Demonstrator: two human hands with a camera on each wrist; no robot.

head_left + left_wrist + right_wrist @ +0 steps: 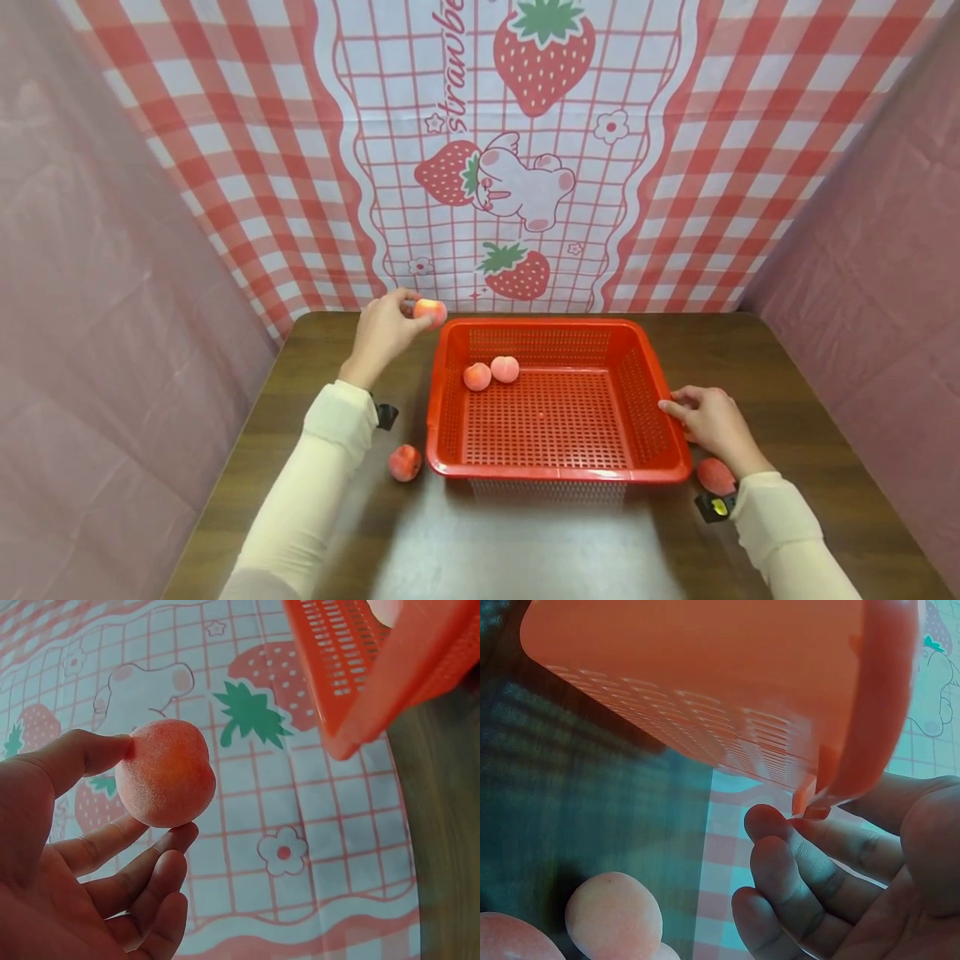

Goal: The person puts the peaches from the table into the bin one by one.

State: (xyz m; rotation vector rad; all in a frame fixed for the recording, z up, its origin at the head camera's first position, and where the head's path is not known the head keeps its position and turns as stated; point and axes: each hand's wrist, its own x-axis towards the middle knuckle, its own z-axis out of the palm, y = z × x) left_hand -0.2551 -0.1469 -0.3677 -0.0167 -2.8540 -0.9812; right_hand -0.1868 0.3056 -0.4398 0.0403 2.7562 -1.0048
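Observation:
The left hand pinches a peach between thumb and fingertips, just outside the back left corner of a red basket. In the left wrist view that peach sits between the thumb and fingers of the left hand. The right hand grips the basket's right rim, thumb on top. In the right wrist view the right hand has its thumb and index finger at the rim. Two peaches lie inside the basket at the back left.
One peach lies on the wooden table left of the basket. Another peach is by the right wrist; the right wrist view shows several peaches outside the basket. A checked strawberry cloth hangs behind.

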